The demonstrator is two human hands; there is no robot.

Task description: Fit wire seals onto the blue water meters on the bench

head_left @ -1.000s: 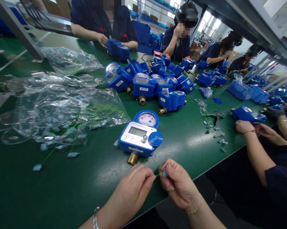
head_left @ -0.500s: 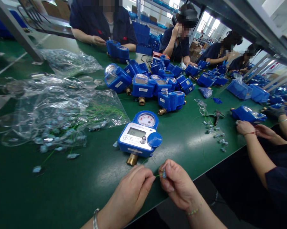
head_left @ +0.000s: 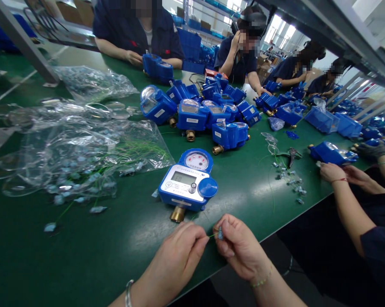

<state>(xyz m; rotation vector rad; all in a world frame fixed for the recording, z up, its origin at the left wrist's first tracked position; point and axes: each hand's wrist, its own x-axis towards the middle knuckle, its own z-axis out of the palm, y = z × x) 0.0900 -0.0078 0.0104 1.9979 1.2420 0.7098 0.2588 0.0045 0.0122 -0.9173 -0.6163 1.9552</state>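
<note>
A blue water meter (head_left: 188, 184) with a white display face and a brass fitting lies on the green table (head_left: 83, 256), just beyond my hands. My left hand (head_left: 176, 258) is closed in a pinch on a thin green wire (head_left: 211, 235). My right hand (head_left: 240, 245) pinches a small pale-blue seal tag (head_left: 220, 233) at the wire's other end. Both hands hover at the table's near edge, fingertips almost touching.
Clear plastic bags (head_left: 77, 149) of tags and green wire lie at left. Several blue meters (head_left: 208, 115) are heaped mid-table. Loose tags and pliers (head_left: 288, 160) lie at right. Co-workers' hands (head_left: 335, 172) work at right; other people sit across the table.
My hands stay almost still on the wire and tag. A co-worker at the far side has reached down to the meters in front of them.
</note>
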